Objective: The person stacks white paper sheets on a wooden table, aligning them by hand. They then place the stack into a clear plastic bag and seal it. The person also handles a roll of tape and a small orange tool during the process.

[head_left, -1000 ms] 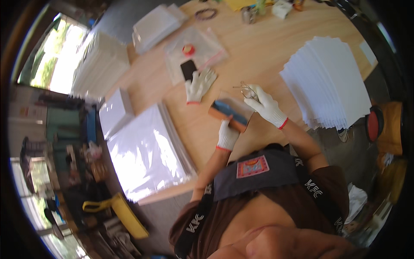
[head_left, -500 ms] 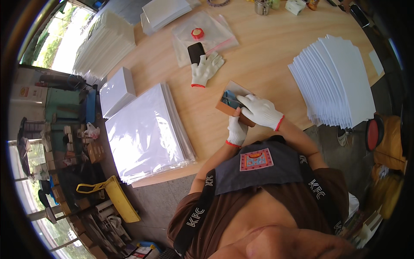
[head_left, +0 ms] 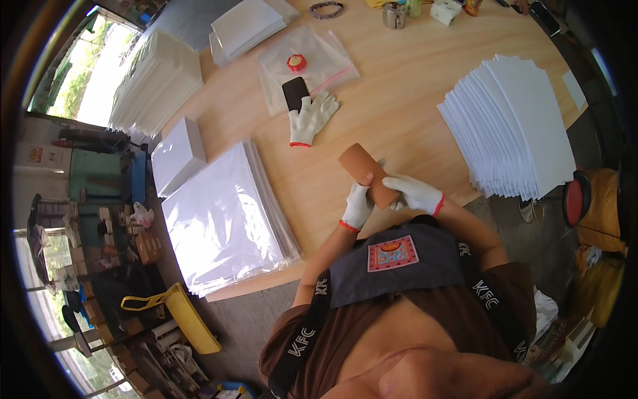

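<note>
A brown glasses case (head_left: 365, 171) lies closed across my two hands, above the table's near edge. My left hand (head_left: 359, 203), in a white knit glove with red cuff, grips its near left side; a bare thumb tip rests on the case. My right hand (head_left: 415, 192), gloved the same way, holds its near right end, with some fingers hidden beneath. Farther off, a loose white glove (head_left: 312, 120) partly overlaps a black phone (head_left: 296, 94). Both rest by a clear plastic bag (head_left: 272, 70) with a red round object (head_left: 296, 63) on it.
Plastic-wrapped white sheets (head_left: 219, 219) and a smaller white stack (head_left: 179, 154) stand at left on the wooden table (head_left: 392, 100). A tall pile (head_left: 159, 80) is behind them. Fanned white folded sheets (head_left: 508, 126) stand at right. A metal canister (head_left: 394, 16) is at the far edge.
The glasses case was open, showing blue contents; now it is closed and turned with its brown outside up. My right hand has moved from its opening to its near end.
</note>
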`<action>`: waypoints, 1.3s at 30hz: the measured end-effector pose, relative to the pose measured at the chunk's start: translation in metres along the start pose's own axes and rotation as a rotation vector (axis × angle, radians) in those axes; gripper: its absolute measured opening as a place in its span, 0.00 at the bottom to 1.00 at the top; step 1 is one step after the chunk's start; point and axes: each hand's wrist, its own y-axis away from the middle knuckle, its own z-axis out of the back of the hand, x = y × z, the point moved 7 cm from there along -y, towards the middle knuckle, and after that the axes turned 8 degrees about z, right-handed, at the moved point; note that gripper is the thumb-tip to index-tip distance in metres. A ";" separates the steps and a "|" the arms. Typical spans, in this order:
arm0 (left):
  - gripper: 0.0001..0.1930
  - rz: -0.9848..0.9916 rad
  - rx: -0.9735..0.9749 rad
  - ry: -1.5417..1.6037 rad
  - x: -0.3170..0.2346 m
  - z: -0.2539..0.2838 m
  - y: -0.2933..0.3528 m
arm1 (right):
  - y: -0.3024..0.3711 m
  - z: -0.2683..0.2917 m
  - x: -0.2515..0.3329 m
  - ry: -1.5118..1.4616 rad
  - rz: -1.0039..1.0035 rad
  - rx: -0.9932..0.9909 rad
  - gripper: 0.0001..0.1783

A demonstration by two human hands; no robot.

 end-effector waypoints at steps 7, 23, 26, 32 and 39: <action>0.36 -0.111 -0.235 -0.238 -0.015 0.024 0.002 | -0.078 0.094 0.040 -0.399 0.153 -0.638 0.20; 0.32 0.017 -0.507 -0.658 -0.032 0.053 -0.004 | -0.062 -0.019 -0.012 -0.518 0.111 0.140 0.24; 0.23 0.161 -0.605 -0.718 -0.030 0.053 0.005 | -0.047 -0.030 -0.023 -0.591 0.232 0.314 0.24; 0.16 -0.092 -0.607 -0.696 -0.042 0.036 0.027 | -0.046 -0.038 -0.027 -0.579 0.011 0.123 0.23; 0.17 -0.283 -0.919 -0.730 -0.080 0.022 0.108 | -0.047 -0.123 -0.005 -0.465 -0.204 0.152 0.26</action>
